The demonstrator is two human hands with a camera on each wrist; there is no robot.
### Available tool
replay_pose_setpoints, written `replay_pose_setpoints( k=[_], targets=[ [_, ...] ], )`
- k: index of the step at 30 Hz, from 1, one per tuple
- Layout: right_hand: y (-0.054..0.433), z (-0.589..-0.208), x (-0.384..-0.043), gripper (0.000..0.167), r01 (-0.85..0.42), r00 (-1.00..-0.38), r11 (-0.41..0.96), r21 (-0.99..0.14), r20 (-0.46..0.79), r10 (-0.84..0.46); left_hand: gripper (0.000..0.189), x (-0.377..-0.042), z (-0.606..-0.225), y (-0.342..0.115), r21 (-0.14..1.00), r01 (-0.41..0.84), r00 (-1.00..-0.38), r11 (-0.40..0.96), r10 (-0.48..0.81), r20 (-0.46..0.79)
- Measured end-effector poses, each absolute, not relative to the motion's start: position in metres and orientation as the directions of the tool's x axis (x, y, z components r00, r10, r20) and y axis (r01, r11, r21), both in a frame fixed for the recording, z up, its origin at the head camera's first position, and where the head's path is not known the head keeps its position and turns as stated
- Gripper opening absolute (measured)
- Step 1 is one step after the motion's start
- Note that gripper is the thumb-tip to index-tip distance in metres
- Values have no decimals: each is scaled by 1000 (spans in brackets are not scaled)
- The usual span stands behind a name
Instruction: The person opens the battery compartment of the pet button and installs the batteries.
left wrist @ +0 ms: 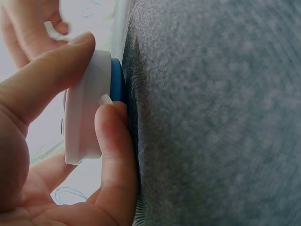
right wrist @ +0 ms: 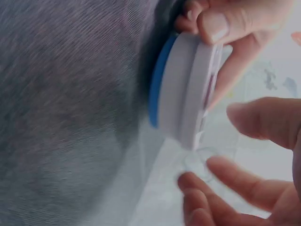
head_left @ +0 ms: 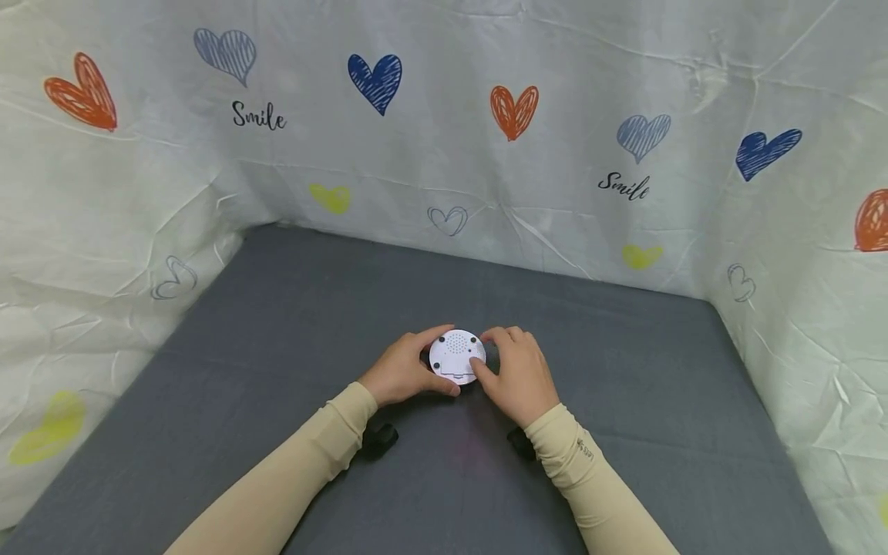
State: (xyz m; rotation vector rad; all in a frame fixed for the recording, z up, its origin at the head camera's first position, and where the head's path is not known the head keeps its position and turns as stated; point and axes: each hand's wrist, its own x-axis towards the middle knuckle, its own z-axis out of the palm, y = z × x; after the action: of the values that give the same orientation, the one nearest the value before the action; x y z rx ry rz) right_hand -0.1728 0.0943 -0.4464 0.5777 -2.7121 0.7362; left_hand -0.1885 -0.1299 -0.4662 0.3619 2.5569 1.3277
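A round white sound button (head_left: 455, 356) lies upside down just over or on the dark grey cloth, its back with speaker holes, small black feet and a battery cover facing up. Its blue face (right wrist: 160, 84) points down at the cloth. My left hand (head_left: 408, 368) grips its rim, thumb on the near side and fingers around the far side. Beside the device, my right hand (head_left: 522, 378) has thumb and fingers spread. In the right wrist view, the right thumb (right wrist: 263, 117) stands apart from the white back.
Dark grey cloth (head_left: 666, 370) covers the table. A white curtain (head_left: 430, 154) printed with hearts and "Smile" hangs at the back and sides. Black wrist straps or mounts (head_left: 379, 441) show under both forearms, which wear beige sleeves (head_left: 277, 470).
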Motion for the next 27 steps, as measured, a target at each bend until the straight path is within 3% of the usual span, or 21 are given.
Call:
replay_pose_setpoints(
  k=[3,7,27],
  targets=[
    [98,-449,-175,43,-352,-935,794,-496,221,-277,106,-186,-466,-130,814,94,-945,572,310,-108],
    [98,-454,-175,49,-307,-948,766,-565,109,-299,106,-184,-467,-130,813,78,-948,577,296,-119],
    [99,-452,-182,48,-279,-955,750,-600,93,-281,104,-192,-465,-124,811,91,-952,578,289,-99]
  ],
)
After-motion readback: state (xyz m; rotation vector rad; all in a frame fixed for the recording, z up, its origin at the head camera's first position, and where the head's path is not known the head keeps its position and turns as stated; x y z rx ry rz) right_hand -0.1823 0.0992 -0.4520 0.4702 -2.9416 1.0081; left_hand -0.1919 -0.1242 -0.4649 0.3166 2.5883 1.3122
